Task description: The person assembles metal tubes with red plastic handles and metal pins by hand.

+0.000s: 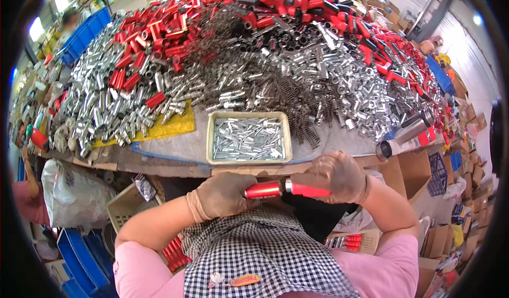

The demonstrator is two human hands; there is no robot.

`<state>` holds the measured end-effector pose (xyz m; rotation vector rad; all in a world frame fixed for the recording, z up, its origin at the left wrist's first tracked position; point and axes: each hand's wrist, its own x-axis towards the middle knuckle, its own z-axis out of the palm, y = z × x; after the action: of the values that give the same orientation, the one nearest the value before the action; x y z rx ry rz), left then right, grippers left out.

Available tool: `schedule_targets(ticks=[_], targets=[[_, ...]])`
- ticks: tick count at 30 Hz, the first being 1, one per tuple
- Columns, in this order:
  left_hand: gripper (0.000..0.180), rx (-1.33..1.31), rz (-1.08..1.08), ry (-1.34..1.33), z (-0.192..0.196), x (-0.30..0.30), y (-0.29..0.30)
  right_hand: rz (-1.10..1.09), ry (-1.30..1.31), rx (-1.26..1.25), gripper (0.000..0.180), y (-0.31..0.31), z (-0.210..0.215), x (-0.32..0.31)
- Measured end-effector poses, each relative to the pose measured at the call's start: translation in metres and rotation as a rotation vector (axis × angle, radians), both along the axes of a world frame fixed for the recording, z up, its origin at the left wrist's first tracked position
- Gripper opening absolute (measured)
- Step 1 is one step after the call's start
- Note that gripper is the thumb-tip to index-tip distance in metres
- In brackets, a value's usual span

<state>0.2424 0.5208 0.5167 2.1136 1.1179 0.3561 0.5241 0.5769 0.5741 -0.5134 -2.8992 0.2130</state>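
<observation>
Just below the tabletop [175, 152] edge, over the checked apron [265, 250] — a red handle [263, 190] and a red-sleeved piece [310, 191] lie end to end, long axis left–right, joined at a silver collar [288, 185]. Left hand [220, 194] grip wrapped round the handle; right hand [336, 177] grip fisted round the sleeve. Tray of silver pins [248, 138] sits beyond, nearer neither hand.

Your tan-gloved left hand [222, 194] and right hand [336, 175] grip a glossy red metal tube [263, 190]. Below it, your black-and-white checked apron [265, 255]; above it, a cream tray [249, 116] of silver pins, beside yellow cloth [177, 126].
</observation>
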Motion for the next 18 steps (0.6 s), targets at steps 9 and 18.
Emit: schedule_targets(ticks=[9, 18], targets=[[0.023, -0.532, -0.353, -0.317, -0.007, -0.002, -0.015, 0.421, 0.210, 0.314, 0.027, -0.028, -0.006, -0.026], [0.022, 0.375, 0.050, 0.525, 0.033, -0.011, 0.001, -0.648, 0.560, -1.937, 0.031, -0.051, -0.030, -0.047]])
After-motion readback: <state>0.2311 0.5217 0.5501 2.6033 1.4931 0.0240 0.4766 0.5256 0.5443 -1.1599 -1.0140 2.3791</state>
